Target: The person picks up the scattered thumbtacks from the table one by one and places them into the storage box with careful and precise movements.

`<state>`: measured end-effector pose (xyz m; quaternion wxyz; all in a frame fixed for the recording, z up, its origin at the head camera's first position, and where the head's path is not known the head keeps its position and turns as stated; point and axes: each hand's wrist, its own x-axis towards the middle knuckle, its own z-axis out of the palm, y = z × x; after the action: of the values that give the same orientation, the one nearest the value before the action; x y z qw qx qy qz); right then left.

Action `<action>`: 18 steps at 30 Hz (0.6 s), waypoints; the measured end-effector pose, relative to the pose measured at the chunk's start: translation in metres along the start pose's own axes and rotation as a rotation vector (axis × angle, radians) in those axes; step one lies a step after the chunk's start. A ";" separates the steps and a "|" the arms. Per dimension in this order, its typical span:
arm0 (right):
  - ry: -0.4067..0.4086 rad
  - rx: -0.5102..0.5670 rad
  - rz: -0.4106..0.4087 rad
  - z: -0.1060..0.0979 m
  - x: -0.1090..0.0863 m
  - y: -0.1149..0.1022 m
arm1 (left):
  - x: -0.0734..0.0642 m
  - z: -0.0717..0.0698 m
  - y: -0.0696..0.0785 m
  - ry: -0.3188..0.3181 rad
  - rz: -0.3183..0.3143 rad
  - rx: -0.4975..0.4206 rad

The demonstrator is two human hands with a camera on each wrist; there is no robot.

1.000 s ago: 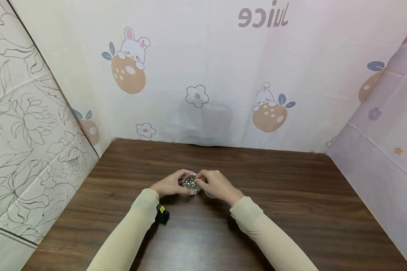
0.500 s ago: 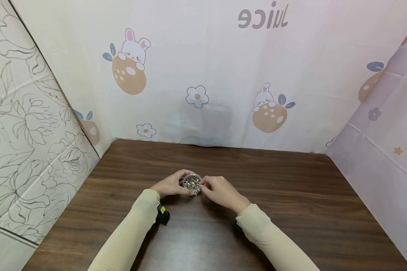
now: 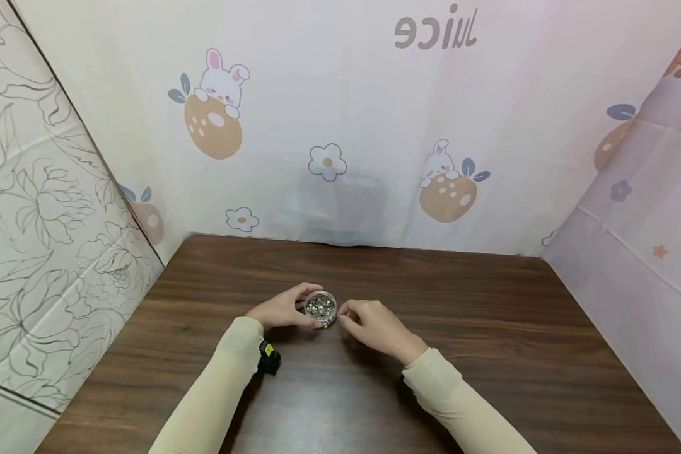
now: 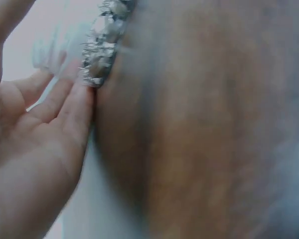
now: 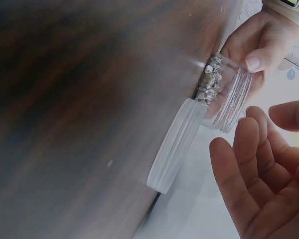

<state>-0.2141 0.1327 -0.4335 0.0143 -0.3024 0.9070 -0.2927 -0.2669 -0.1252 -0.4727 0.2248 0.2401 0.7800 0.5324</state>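
My left hand [image 3: 286, 309] grips a small clear jar [image 5: 235, 94] from its left side, fingers behind it and thumb in front. Small shiny metallic pieces [image 3: 320, 308] cover the bottom of the jar, which stands upright without a lid. Just right of it is my right hand [image 3: 377, 325], its fingers loosely bent and apart from the jar. A gap shows between thumb and fingers in the right wrist view, with nothing visible there. Beside the jar, the translucent round lid [image 5: 173, 149] lies on the table; the right hand hides it in the head view.
The dark wood-grain table [image 3: 477, 302] extends around both hands. A printed curtain [image 3: 374, 94] hangs along its back edge, and a floral panel [image 3: 51, 208] borders the left. A black wrist device [image 3: 269, 358] sits under the left cuff.
My right hand has drawn back from over the jar's opening to the right and slightly nearer me. The left hand stays on the jar, which has barely moved.
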 end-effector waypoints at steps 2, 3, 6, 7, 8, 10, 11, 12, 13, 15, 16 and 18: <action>0.003 0.009 -0.002 -0.001 -0.003 0.001 | -0.002 -0.003 0.004 0.006 0.019 0.040; 0.004 0.011 -0.003 -0.002 -0.004 0.002 | -0.004 -0.005 0.006 0.015 0.027 0.066; 0.011 0.010 -0.005 -0.003 -0.006 0.004 | -0.009 -0.010 0.011 0.052 0.052 0.155; 0.014 0.006 -0.005 -0.003 -0.006 0.004 | -0.011 -0.012 0.012 0.067 0.053 0.191; 0.016 -0.002 -0.005 -0.003 -0.006 0.004 | -0.012 -0.012 0.014 0.080 0.051 0.229; 0.018 -0.015 0.000 -0.003 -0.007 0.003 | -0.016 -0.013 0.017 0.104 0.051 0.321; 0.020 -0.025 0.001 -0.003 -0.007 0.002 | -0.018 -0.013 0.018 0.115 0.050 0.364; 0.021 -0.034 0.003 -0.002 -0.007 0.002 | -0.019 -0.013 0.020 0.126 0.053 0.403; 0.023 -0.042 0.005 -0.002 -0.008 0.002 | -0.021 -0.013 0.022 0.137 0.057 0.433; 0.031 -0.063 0.007 -0.002 -0.010 0.002 | -0.024 -0.012 0.025 0.163 0.076 0.494; 0.036 -0.079 0.007 -0.002 -0.011 0.003 | -0.025 -0.011 0.026 0.179 0.080 0.516; 0.050 -0.125 0.008 -0.003 -0.013 0.005 | -0.028 -0.010 0.029 0.214 0.081 0.566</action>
<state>-0.2064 0.1450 -0.4353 -0.0260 -0.2919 0.9247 -0.2430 -0.2472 -0.1406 -0.4396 0.0438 0.2666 0.9064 0.3248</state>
